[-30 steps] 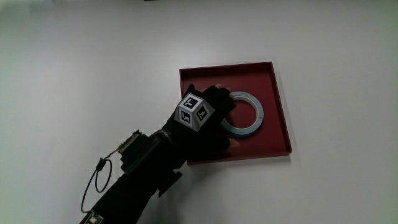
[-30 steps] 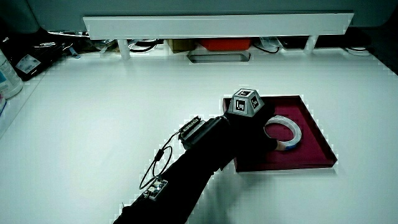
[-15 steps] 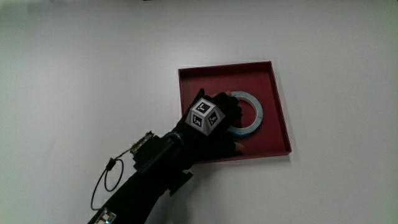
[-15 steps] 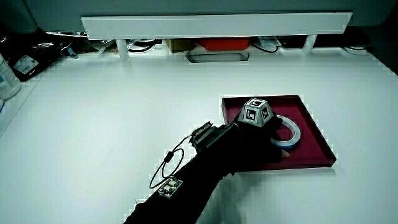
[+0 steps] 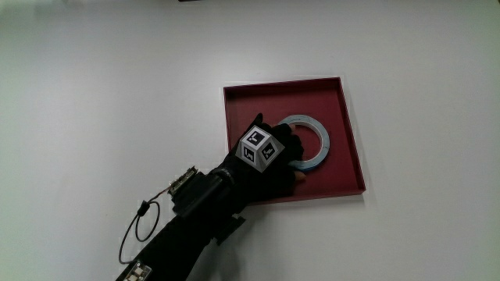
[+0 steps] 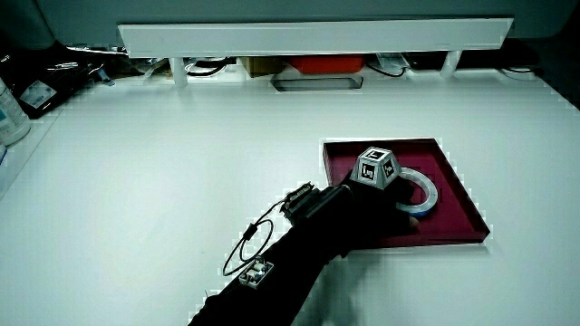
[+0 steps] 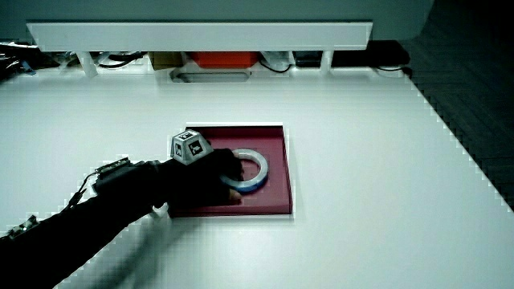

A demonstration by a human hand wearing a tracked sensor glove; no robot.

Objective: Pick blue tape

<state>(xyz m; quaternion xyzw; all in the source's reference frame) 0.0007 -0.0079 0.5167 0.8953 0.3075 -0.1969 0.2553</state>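
The hand is closing on the blue tape, lying flat in the red tray (grip probably complete, for lifting).

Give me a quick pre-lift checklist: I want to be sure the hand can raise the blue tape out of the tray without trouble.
1. Tape located: ok. The blue tape lies flat inside the red tray.
2. Hand position: ok. The hand sits on the part of the roll nearer the person.
3. Grip closed on the tape: cannot tell. The glove hides the contact in the main view and in both side views.
4. Tape off the tray floor: not ok. In a side view it looks flat on the tray.
5. Nothing else in the tray to snag: ok.
6. Path upward: ok. Nothing shows above the hand.
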